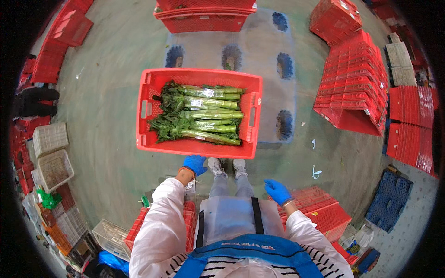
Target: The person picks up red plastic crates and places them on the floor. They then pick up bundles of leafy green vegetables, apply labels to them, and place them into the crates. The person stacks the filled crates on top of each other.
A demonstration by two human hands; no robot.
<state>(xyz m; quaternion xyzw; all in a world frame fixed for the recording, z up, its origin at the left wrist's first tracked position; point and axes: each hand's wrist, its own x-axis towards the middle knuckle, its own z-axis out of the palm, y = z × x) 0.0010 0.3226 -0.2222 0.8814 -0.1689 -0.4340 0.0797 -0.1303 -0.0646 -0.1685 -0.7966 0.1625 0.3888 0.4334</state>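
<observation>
In front of me is a red plastic crate (252, 137) holding several bunches of leafy green-stemmed vegetables (215, 114). Their leaves point left and their thick cut stems point right. Clear wrap and white labels show on some bunches. My left hand (195, 164), in a blue glove, is at the crate's near rim; whether it touches or grips the rim, I cannot tell. Away from the crate, lower right, my right hand (278, 191) in a matching glove holds nothing, fingers extended. Whatever supports the crate is hidden beneath it.
A blue-edged pallet (255, 41) with dark openings lies beyond the crate, bearing stacked red crates (205, 21). Nested red crates (351, 83) stand at right. A blue pallet (389, 199) lies lower right. Pale crates (54, 168) line the left. More red crates (323, 212) are beside me.
</observation>
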